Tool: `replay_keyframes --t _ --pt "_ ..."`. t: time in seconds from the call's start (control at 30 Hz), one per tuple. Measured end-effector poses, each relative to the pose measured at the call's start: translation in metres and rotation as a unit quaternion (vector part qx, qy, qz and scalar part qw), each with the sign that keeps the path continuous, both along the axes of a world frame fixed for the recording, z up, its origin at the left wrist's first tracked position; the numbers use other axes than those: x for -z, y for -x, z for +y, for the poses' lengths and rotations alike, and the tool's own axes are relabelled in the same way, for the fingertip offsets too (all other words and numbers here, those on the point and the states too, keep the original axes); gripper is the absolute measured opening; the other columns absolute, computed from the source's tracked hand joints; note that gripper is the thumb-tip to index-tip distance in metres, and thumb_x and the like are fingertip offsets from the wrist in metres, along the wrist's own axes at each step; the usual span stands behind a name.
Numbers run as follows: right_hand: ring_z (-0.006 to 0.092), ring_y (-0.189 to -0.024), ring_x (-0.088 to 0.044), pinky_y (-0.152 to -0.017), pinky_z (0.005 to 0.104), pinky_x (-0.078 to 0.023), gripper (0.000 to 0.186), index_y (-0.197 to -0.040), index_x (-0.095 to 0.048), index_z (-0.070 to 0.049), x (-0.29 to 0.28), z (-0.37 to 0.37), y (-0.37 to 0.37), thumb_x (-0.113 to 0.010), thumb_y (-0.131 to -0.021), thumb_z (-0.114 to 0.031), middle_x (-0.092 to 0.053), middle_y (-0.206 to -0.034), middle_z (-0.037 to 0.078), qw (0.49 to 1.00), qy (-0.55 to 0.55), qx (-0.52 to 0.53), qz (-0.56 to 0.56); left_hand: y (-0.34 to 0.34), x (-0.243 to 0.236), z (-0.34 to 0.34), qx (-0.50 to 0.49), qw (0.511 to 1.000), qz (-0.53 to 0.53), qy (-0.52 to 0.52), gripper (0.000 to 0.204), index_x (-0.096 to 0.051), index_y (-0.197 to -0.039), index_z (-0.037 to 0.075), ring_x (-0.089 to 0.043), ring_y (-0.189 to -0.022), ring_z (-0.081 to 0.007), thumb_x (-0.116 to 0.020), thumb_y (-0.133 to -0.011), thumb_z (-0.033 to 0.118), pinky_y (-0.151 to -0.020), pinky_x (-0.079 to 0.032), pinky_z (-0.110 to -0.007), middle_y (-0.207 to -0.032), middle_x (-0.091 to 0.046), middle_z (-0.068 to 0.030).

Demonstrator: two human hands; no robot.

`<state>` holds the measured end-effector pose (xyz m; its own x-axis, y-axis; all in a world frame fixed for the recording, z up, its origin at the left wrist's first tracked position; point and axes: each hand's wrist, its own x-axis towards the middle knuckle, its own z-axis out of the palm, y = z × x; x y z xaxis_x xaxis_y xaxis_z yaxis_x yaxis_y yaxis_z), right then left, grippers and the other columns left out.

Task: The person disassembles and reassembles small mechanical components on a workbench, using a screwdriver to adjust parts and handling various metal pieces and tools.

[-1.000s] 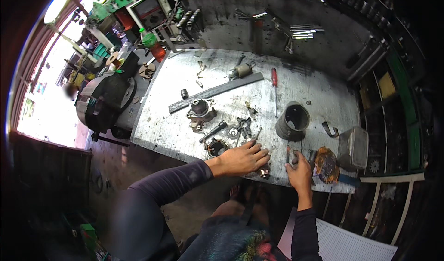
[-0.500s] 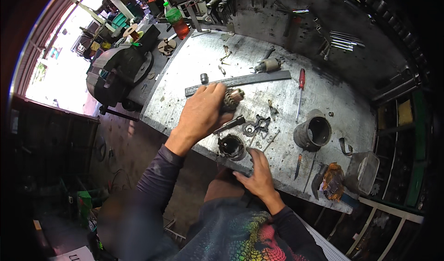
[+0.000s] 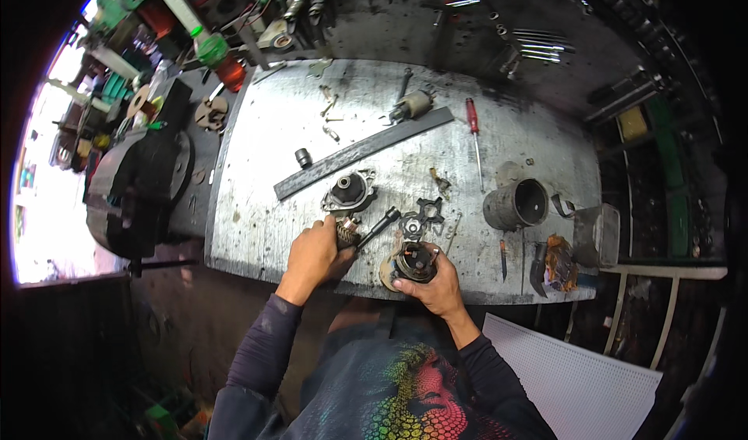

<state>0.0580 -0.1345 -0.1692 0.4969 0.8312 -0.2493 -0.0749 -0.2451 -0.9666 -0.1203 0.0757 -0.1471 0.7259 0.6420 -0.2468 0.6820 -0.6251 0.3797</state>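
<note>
My left hand [image 3: 314, 254] is closed around a motor armature [image 3: 347, 232], its ridged, copper-tinted end showing past the fingers. Just beyond it a cast end housing [image 3: 348, 191] with a dark centre sits on the bench. With thumb and fingers, my right hand [image 3: 439, 286] grips a short cylindrical motor housing [image 3: 413, 261] near the bench's front edge, its open end facing up. Between the hands lies a black socket tool [image 3: 380, 226]. A dark star-shaped plate [image 3: 429, 208] and a small round plate [image 3: 411, 225] rest behind the gripped housing.
A flat metal bar [image 3: 362, 155] crosses the bench [image 3: 257, 229], with a socket [image 3: 303, 158] beside it. Farther back lies a solenoid [image 3: 413, 106]. To the right are a red-handled screwdriver [image 3: 472, 119], a hollow cylinder [image 3: 505, 208] and a plastic container [image 3: 597, 236]. A vise [image 3: 132, 194] stands left.
My left hand has come down closer to the front edge with the armature, uncovering the cast end housing. My right hand has taken hold of the cylindrical motor housing. The view has shifted.
</note>
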Motion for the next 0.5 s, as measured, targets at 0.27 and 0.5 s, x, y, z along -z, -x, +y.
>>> replay_keyframes --t 0.27,0.5 --pt "0.0407 -0.125 -0.06 -0.108 0.048 -0.049 0.091 -0.14 -0.054 0.0 -0.001 0.002 0.031 -0.098 -0.067 -0.03 -0.063 -0.135 0.022 0.933 0.014 -0.035 -0.358 0.011 0.009 -0.003 0.0 1.0 -0.007 0.025 0.067 -0.057 -0.114 -0.003 -0.072 -0.085 -0.0448 -0.085 -0.083 0.049 -0.073 -0.057 -0.053 -0.089 -0.072 -0.025" --pt "0.0454 -0.126 -0.059 -0.11 0.0504 -0.048 0.093 -0.144 -0.052 0.0 0.019 0.017 0.032 -0.097 -0.068 -0.029 -0.062 -0.135 0.024 0.939 0.004 -0.018 -0.344 0.012 0.029 -0.007 -0.019 0.994 -0.105 0.009 0.077 -0.064 -0.112 -0.003 -0.071 -0.085 -0.0466 -0.087 -0.076 0.061 -0.072 -0.057 -0.052 -0.091 -0.073 -0.0255"
